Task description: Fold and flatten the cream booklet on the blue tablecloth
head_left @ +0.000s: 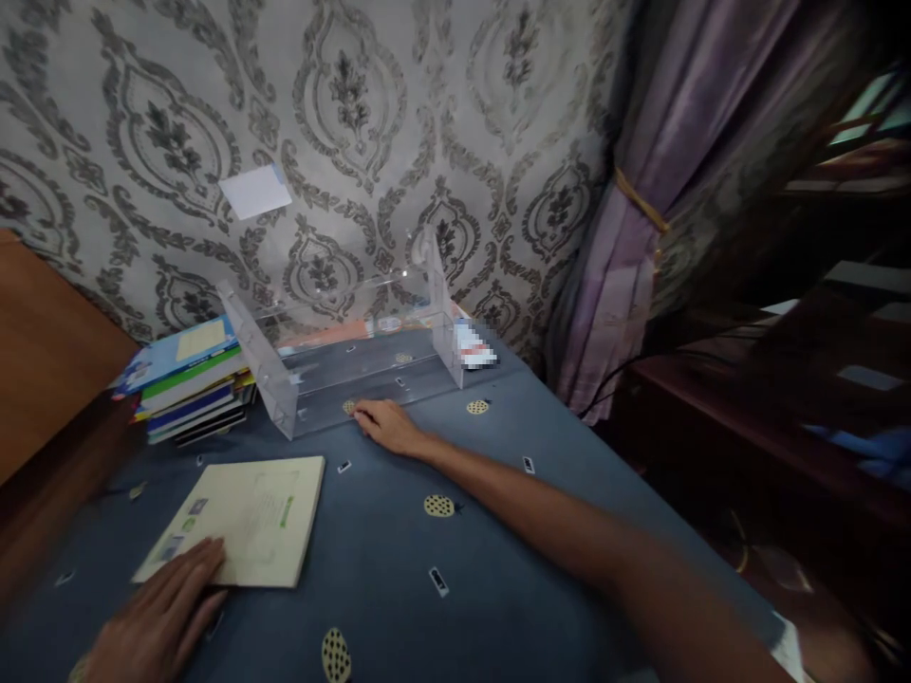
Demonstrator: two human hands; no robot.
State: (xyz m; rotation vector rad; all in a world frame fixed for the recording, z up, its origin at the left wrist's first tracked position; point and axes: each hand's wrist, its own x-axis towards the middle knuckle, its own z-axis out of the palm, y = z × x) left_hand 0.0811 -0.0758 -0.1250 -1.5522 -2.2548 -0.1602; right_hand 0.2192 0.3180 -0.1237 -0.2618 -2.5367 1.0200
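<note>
My left hand point(167, 607) lies flat, fingers stretched out, over the near left corner of a cream-coloured book point(256, 522) on the table. A clear plastic rack point(270, 375) with two side panels and see-through shelves stands further back. My right hand point(388, 425) reaches to the rack's lower front edge, its fingers curled at that edge; the fingertips are partly hidden. Left of the rack sits a stack of books point(192, 375), a light blue one on top.
A dark blue patterned cloth point(384, 569) covers the table. Papers or books point(474, 346) lie behind the rack's right side. A wooden panel point(57, 341) rises at left. Patterned wallpaper point(348, 142) backs the table, with a tied purple curtain point(626, 228) beyond its right edge.
</note>
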